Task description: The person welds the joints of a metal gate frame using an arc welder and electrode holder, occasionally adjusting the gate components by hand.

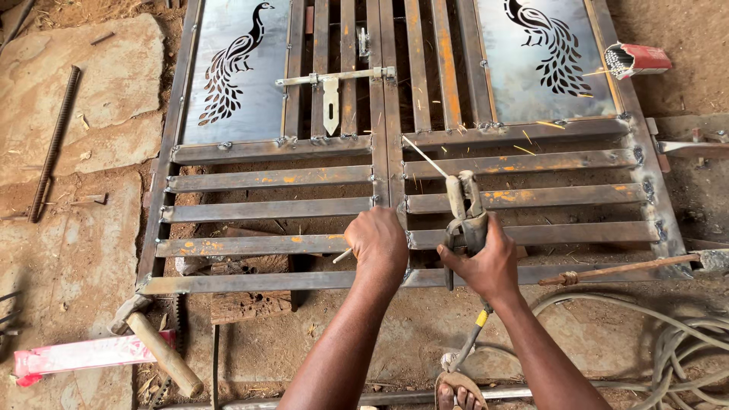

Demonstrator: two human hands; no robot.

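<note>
A steel gate (266, 178) lies flat on the ground, with horizontal bars, a latch (332, 91) and two cut-out peacock panels (231, 64). My right hand (490, 266) grips a welding electrode holder (463, 216); its rod (424, 156) points up-left toward the centre post. My left hand (377, 239) is closed on a thin rod stub and rests on a lower bar beside the centre post.
A hammer (156, 345) and a red packet (72, 357) lie at the lower left. A box of electrodes (636, 59) sits at the upper right. Cables (668, 334) coil at the lower right. A rebar (55, 140) lies left. A sandalled foot (456, 391) shows below.
</note>
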